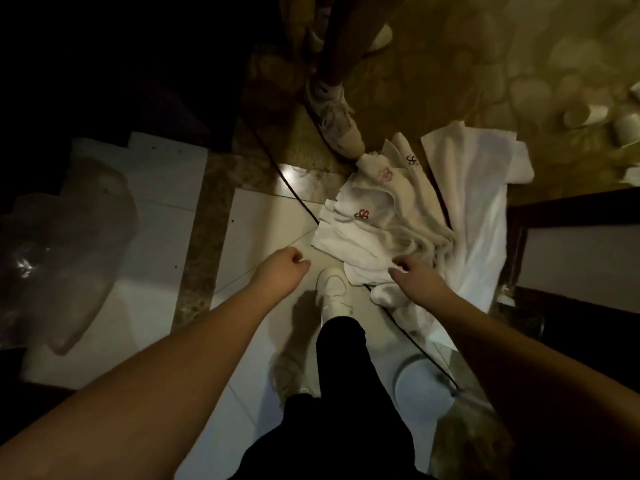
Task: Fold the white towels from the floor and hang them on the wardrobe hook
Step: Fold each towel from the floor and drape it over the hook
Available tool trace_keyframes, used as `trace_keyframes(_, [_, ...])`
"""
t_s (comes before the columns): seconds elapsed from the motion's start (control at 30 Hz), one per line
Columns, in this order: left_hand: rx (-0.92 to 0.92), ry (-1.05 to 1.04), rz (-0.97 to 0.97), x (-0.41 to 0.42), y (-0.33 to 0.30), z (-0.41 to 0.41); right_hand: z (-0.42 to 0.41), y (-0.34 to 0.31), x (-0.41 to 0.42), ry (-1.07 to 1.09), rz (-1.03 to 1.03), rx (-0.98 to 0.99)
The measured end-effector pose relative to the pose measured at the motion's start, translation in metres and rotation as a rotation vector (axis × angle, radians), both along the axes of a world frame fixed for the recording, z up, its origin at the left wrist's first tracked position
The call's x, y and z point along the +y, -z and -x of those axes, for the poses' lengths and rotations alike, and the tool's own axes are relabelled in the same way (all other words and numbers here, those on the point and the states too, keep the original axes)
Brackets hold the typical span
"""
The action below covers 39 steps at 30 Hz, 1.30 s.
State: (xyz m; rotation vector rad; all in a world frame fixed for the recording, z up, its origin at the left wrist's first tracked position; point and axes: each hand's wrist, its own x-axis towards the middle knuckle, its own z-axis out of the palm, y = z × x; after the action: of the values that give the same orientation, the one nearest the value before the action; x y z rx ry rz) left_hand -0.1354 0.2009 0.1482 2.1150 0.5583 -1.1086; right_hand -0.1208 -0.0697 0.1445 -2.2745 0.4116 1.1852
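A heap of white towels (384, 216) lies crumpled on the floor ahead of me, some with small red or dark embroidered marks. A larger flat white towel (474, 188) spreads out to its right. My right hand (412, 273) hovers over the near edge of the heap, fingers loosely curled, holding nothing. My left hand (284, 265) hangs over the bare tile left of the heap, fingers loosely curled and empty. No wardrobe hook is in view.
My white shoe (332, 289) stands just before the heap. Another person's shoe (337, 124) stands at the far side. A thin dark cable (298, 199) runs across the floor under the towels. Paper cups (585, 116) lie at far right. A clear plastic bag (65, 244) lies left.
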Motion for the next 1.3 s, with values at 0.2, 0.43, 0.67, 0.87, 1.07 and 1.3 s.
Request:
trace_keyframes(0.2, [-0.002, 0.037, 0.036, -0.026, 0.092, -0.067, -0.082, 0.089, 0.004, -0.186, 0.054, -0.086])
trace_keyframes(0.43, [-0.02, -0.074, 0.186, -0.074, 0.186, -0.138, -0.157, 0.18, -0.007, -0.278, 0.135, -0.321])
trace_keyframes(0.67, [0.053, -0.561, 0.38, -0.102, 0.24, -0.179, -0.193, 0.239, -0.003, -0.069, 0.17, -0.293])
trace_keyframes(0.87, [0.072, -0.76, 0.506, -0.118, 0.238, -0.176, -0.185, 0.235, -0.02, -0.127, 0.222, -0.276])
trace_keyframes(1.07, [0.078, -0.803, 0.68, -0.118, 0.185, -0.158, -0.158, 0.171, -0.033, 0.138, -0.032, -0.215])
trace_keyframes(1.3, [0.082, -0.951, 1.065, -0.088, 0.06, -0.126, -0.132, 0.053, -0.03, 0.648, -0.432, -0.242])
